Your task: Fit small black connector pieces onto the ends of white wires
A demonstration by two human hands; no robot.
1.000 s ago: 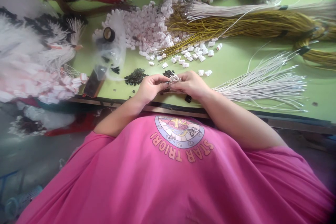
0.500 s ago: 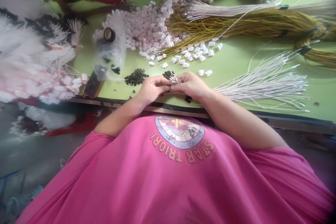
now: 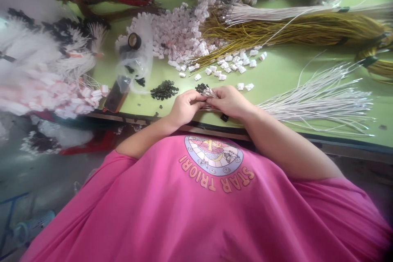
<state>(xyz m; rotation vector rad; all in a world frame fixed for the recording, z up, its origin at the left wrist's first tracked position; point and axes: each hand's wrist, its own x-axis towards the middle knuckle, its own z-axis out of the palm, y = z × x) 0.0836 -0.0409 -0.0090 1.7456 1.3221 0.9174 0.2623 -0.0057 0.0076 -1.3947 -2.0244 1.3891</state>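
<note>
My left hand [image 3: 185, 107] and my right hand [image 3: 231, 101] meet at the near edge of the green table [image 3: 276, 73], fingers curled in a pinch. Between them is a small bunch of thin white wires with metal tips [image 3: 209, 93]; both hands grip it. A small heap of black connectors [image 3: 202, 87] lies just beyond the fingertips, and another black heap [image 3: 164, 89] sits to the left. Loose white wires [image 3: 319, 98] fan out to the right of my right hand.
A pile of white connectors [image 3: 175, 37] and a scatter of them [image 3: 233, 63] lie further back. Yellow wire bundles [image 3: 291, 30] run across the far right. A tape roll [image 3: 134, 41], a clear bag and finished white harnesses [image 3: 46, 69] are at the left.
The hands stay together on the wire bunch with small finger motion. The view has shifted slightly, so everything sits a little to the right.
</note>
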